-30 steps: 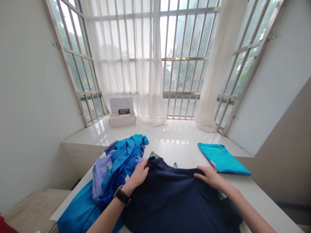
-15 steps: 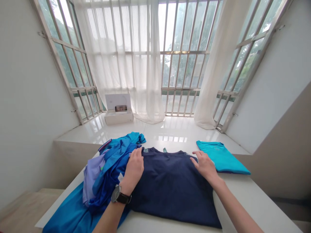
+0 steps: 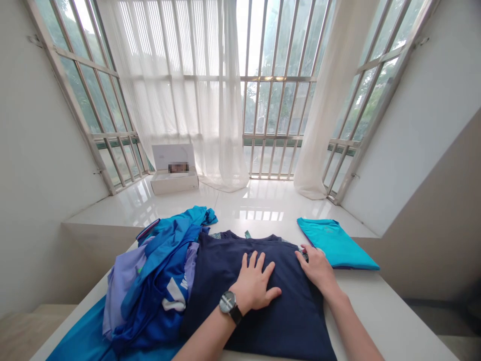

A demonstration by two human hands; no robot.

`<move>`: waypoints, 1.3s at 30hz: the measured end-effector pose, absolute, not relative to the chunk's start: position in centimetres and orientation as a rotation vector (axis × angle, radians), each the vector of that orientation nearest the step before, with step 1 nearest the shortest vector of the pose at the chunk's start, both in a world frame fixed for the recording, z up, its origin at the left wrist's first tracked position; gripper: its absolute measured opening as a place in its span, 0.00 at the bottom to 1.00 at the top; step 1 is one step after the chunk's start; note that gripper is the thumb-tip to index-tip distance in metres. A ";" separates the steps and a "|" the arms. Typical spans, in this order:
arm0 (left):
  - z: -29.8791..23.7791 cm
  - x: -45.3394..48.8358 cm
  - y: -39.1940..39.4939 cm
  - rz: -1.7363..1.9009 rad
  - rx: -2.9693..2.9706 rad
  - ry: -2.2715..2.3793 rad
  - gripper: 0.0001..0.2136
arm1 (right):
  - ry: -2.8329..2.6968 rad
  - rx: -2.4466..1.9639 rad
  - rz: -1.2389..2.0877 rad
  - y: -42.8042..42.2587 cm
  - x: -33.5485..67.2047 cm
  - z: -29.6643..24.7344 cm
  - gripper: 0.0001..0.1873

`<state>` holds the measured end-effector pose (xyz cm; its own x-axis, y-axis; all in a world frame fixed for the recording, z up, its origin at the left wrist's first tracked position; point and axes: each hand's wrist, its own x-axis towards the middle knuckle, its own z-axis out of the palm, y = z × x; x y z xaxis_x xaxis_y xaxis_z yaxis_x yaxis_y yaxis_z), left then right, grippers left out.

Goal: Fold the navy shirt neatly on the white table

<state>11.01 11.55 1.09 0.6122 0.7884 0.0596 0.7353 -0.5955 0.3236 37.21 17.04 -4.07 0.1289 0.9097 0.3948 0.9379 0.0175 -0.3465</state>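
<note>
**Q:** What are the hands doing?

**A:** The left hand, a black-strapped wristwatch at its wrist, lies palm-down on a navy T-shirt with its fingers spread wide, gripping nothing. That broad, flat press appears to keep the cloth smooth and in place. The right hand sits narrower, its fingers curled at the shirt's right edge; whether they pinch the fabric cannot be told.

**Q:** Where does the shirt lie?

**A:** Flat on a white tabletop, collar toward the window, hem running out of view. It occupies the open stretch between two groups of clothing, which gives it room to lie spread.

**Q:** And on either side?

**A:** To the left, a loose heap of clothing, blue and lavender, crowds against the shirt. To the right, a folded teal shirt lies neatly just beside it.

**Q:** Beyond the tabletop?

**A:** An open white box sits on a glossy tiled ledge before sheer white curtains.
</note>
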 end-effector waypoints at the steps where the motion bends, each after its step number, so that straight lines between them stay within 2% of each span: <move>1: 0.7 11.0 11.5 0.313 2.569 1.242 0.33 | -1.792 -1.885 -0.061 17.0 37.0 -4.1 0.18; 11: 0.3 10.5 11.5 0.385 2.503 1.224 0.33 | -1.745 -1.894 0.144 16.4 36.4 -2.8 0.14; 15: -0.3 10.4 12.0 0.392 2.494 1.194 0.33 | -1.751 -1.906 0.100 16.0 35.6 -2.3 0.12; 19: -1.0 10.0 13.3 0.493 2.449 1.234 0.26 | -1.762 -2.080 0.006 15.6 34.9 -2.4 0.12; 22: -1.5 9.5 14.2 0.588 2.442 1.428 0.22 | -1.779 -2.035 0.021 15.5 34.6 -2.5 0.08; 27: -2.7 9.0 14.5 0.495 2.590 1.530 0.25 | -1.736 -1.947 0.054 15.6 34.7 -2.2 0.06; 31: -2.8 9.3 14.3 0.468 2.587 1.540 0.25 | -1.692 -1.821 0.084 15.2 33.3 -1.1 0.08; 34: -1.9 9.4 14.3 0.502 2.521 1.574 0.28 | -1.775 -1.483 0.467 14.2 31.1 0.1 0.13; 37: -0.5 9.3 14.2 0.621 2.502 1.589 0.40 | -1.763 -1.141 0.944 13.6 30.7 1.2 0.19; 39: 0.4 9.2 14.0 0.682 2.584 1.497 0.45 | -1.627 -1.230 0.861 13.8 32.2 1.5 0.20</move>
<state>9.16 13.96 0.45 0.4240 0.8407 0.3369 0.8060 -0.5199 0.2829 32.22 13.79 1.45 -0.1059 0.9643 0.2425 0.3414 0.2644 -0.9020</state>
